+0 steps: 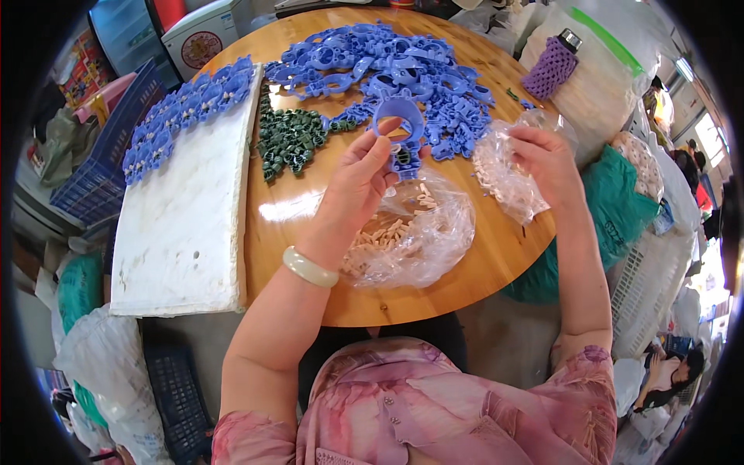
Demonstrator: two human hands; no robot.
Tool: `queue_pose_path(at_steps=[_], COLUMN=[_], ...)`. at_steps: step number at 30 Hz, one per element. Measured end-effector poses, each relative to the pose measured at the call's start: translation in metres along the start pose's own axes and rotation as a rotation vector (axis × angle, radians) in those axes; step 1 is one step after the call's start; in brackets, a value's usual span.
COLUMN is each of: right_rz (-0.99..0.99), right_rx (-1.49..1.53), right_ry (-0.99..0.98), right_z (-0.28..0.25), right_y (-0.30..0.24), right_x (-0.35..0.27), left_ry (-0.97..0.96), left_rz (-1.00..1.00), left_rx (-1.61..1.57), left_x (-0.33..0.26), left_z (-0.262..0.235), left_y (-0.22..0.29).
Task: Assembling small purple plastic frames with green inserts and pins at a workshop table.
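Observation:
My left hand [363, 172] is closed round a blue plastic part [400, 116], which has a wide ring at its top and a dark green piece set in its lower body. Under it lies a clear plastic bag [446, 232] with small beige pegs [384, 236]. My right hand [549, 164] is over a second clear bag [500, 174] holding small pale pieces. Its thumb and fingers are pinched together; what lies between them is too small to tell. Beyond my left hand are a heap of dark green pieces [291, 138] and a large pile of blue plastic parts [380, 58].
A white foam board [182, 232] overlaps the left of the round wooden table [283, 271], with rows of blue parts [186, 108] along its far end. A bottle in a purple knitted cover [550, 68] stands at the right. Bags and crates [174, 387] crowd both sides.

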State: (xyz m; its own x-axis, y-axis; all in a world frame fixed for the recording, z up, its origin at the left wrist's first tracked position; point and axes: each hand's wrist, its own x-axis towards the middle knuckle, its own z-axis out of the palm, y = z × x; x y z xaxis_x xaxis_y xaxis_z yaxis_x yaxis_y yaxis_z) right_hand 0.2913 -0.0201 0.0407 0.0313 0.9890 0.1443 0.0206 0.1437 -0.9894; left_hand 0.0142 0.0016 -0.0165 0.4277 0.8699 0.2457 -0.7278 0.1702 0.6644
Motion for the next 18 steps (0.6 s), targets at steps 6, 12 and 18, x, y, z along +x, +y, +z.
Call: queue_pose_path(at_steps=[6, 12, 18], right_rz=[-0.062, -0.207, -0.573], right_rx=[-0.021, -0.188, -0.557], right_ry=[-0.199, -0.256, -0.230], right_z=[0.093, 0.109, 0.118], right_y=[0.000, 0.021, 0.018], right_x=[0.001, 0.015, 0.012], left_ry=[0.074, 0.128, 0.197], left_rz=[0.002, 0.040, 0.033], left_rx=[-0.058, -0.106, -0.099], left_x=[-0.001, 0.001, -0.001], left_z=[0.001, -0.008, -0.009], left_y=[-0.003, 0.000, 0.004])
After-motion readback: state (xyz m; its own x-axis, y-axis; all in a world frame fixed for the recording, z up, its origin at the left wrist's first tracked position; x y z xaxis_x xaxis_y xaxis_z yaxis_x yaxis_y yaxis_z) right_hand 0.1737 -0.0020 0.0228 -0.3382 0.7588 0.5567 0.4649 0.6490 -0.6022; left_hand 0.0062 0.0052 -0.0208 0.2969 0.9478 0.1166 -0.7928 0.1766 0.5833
